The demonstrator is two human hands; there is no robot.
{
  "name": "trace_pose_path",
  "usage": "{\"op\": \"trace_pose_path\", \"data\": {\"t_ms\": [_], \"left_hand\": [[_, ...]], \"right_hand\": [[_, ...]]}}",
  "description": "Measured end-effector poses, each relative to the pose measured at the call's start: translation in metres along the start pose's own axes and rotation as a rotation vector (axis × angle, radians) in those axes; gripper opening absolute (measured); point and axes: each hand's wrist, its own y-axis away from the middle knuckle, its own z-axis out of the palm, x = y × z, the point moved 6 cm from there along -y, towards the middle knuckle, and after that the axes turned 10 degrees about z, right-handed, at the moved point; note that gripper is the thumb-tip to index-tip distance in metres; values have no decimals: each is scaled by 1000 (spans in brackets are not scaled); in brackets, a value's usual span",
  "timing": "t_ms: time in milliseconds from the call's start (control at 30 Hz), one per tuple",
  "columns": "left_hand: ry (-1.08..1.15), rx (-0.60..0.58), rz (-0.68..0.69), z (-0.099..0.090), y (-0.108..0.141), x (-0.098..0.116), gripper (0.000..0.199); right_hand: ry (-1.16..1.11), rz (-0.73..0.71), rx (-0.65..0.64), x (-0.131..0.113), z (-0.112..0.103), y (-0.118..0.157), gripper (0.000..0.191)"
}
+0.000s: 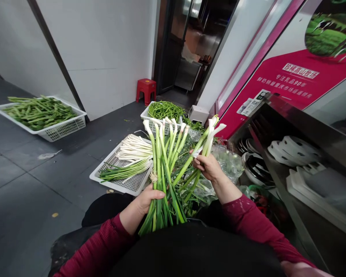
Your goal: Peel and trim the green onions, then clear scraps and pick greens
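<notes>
My left hand (148,197) is wrapped round a bunch of green onions (161,161), white bulb ends up and green leaves hanging toward my lap. My right hand (209,166) grips a few more green onion stalks (209,140) a little to the right, with a pale strip of skin by the fingers. Their lower stems slant down toward the bunch. Beyond my left hand, a white basket tray (102,173) on the floor holds thin white-stemmed green onions (132,150). Under and behind my right hand lie loose greens and clear plastic bags (227,165).
A white basket (63,130) of cut green stalks stands at the left. Another basket (145,111) of thin green vegetables is ahead, near a red stool (146,90) and a doorway. On the right, a metal shelf (291,207) holds white dishes (294,150).
</notes>
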Motion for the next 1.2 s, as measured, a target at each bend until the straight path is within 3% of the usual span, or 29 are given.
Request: {"op": "trace_pose_path", "data": {"t_ms": [100,267,633,1000,1200], "left_hand": [[32,-57,-8,-1,-4,-5,39],[48,-85,-28,-4,-4,-11,38],[62,-78,-21,-7,-7,-17,47],[73,-48,-34,0,-5,-16,55],[84,-93,-79,5,-1,-16,55]], "right_hand": [[16,-51,-19,0,-1,0,27],[-37,-97,67,1,-4,3,18],[-120,-83,-70,6,-3,4,27],[-144,-63,-125,10,-9,6,32],[-97,-46,-111,14,-22,1,39]]}}
